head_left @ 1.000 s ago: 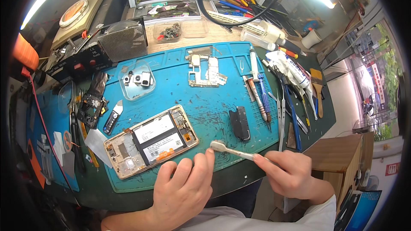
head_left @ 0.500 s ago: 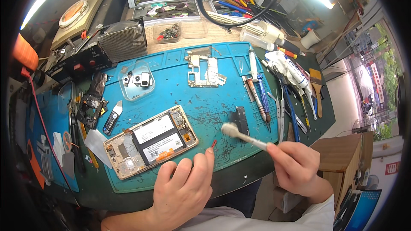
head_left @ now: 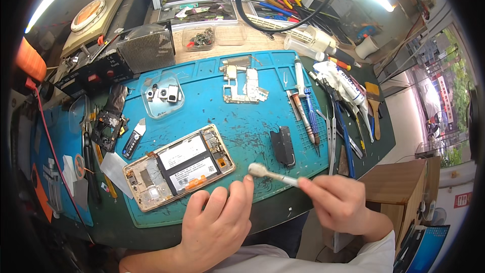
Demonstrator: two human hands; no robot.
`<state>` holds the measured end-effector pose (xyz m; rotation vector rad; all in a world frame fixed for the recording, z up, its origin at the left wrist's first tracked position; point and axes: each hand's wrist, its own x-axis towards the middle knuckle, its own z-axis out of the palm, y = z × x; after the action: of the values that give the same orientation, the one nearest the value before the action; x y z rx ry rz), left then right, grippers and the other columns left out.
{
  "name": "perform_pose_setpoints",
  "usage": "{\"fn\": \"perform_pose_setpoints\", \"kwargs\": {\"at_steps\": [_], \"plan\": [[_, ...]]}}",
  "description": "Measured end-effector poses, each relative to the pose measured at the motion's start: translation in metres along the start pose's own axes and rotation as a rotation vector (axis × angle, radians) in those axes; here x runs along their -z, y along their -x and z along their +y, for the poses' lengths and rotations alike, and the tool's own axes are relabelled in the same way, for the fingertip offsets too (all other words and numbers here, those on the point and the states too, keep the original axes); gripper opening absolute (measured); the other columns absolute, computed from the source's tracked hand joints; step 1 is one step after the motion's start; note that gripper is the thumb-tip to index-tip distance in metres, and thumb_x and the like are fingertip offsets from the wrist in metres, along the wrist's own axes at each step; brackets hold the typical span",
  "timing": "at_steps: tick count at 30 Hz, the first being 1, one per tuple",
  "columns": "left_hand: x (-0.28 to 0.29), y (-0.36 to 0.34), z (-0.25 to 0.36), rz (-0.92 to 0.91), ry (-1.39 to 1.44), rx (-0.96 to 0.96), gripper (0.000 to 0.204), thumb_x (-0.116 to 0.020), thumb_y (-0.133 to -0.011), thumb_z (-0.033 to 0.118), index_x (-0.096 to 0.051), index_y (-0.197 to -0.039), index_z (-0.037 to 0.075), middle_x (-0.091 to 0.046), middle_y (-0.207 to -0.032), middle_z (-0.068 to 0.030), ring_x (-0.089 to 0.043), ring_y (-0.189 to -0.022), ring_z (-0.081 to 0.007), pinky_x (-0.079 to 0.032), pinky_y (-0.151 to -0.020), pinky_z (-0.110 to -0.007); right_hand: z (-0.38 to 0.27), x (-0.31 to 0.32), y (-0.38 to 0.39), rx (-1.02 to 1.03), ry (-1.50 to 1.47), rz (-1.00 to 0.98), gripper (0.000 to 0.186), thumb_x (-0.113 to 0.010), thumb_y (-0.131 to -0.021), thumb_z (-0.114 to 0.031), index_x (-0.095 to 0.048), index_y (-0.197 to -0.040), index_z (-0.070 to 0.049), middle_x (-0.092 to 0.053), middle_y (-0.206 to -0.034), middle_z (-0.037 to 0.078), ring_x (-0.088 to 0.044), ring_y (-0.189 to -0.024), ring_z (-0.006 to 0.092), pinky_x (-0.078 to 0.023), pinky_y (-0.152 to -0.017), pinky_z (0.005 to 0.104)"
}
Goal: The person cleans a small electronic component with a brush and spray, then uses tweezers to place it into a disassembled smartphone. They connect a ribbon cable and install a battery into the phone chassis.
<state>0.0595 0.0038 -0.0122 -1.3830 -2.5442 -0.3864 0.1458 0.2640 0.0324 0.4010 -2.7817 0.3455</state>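
- White brush (head_left: 270, 174) is hovering over the blue mat's (head_left: 242, 116) near edge, pinched in the right hand (head_left: 338, 202).
- Left hand (head_left: 214, 225) is resting open-fingered just below the brush head, beside the opened phone (head_left: 179, 167).

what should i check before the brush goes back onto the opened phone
1. Brush held firmly: ok. The right hand pinches the handle of the small brush, head pointing left.
2. Phone steadied: not ok. The left hand rests on the blue mat below the opened phone, not on its frame.
3. Path from brush to phone free: ok. Only the left fingertips lie near the brush head.
4. Loose parts out of the way: ok. The black part and the metal frame piece lie apart from the phone.
5. Brush head clean: cannot tell, too small to judge.
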Motion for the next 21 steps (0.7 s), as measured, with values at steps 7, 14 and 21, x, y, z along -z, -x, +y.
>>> {"fn": "perform_pose_setpoints", "kwargs": {"at_steps": [7,14,21], "plan": [[-0.001,0.001,0.0,0.005,0.0,0.008,0.062,-0.066,-0.073,0.015,-0.07,-0.132,-0.003,-0.058,-0.117,-0.0062,-0.051,-0.098,-0.0222,-0.043,-0.085,-0.039,0.0,0.001,0.0,-0.053,-0.034,-0.066,0.057,-0.074,-0.069,0.005,-0.079,-0.124,-0.007,-0.068,-0.086,0.005,-0.065,-0.064,0.0193,-0.05,-0.05,0.0313],[0.0,0.001,0.0,0.001,0.018,0.011,0.062,-0.067,-0.073,0.014,-0.07,-0.132,-0.003,-0.058,-0.118,-0.0062,-0.052,-0.099,-0.0223,-0.043,-0.086,-0.039,-0.002,0.007,-0.003,-0.008,-0.063,-0.077,0.054,-0.071,-0.068,0.009,-0.079,-0.12,-0.001,-0.068,-0.085,0.008,-0.066,-0.063,0.0227,-0.051,-0.053,0.0312],[-0.001,0.002,0.0,0.002,0.014,0.014,0.062,-0.067,-0.073,0.014,-0.07,-0.132,-0.003,-0.058,-0.119,-0.006,-0.052,-0.1,-0.022,-0.043,-0.086,-0.039,-0.005,0.007,-0.005,0.019,-0.123,-0.095,0.053,-0.072,-0.07,0.01,-0.079,-0.121,-0.002,-0.068,-0.084,0.008,-0.066,-0.063,0.0223,-0.05,-0.052,0.0305]]}}
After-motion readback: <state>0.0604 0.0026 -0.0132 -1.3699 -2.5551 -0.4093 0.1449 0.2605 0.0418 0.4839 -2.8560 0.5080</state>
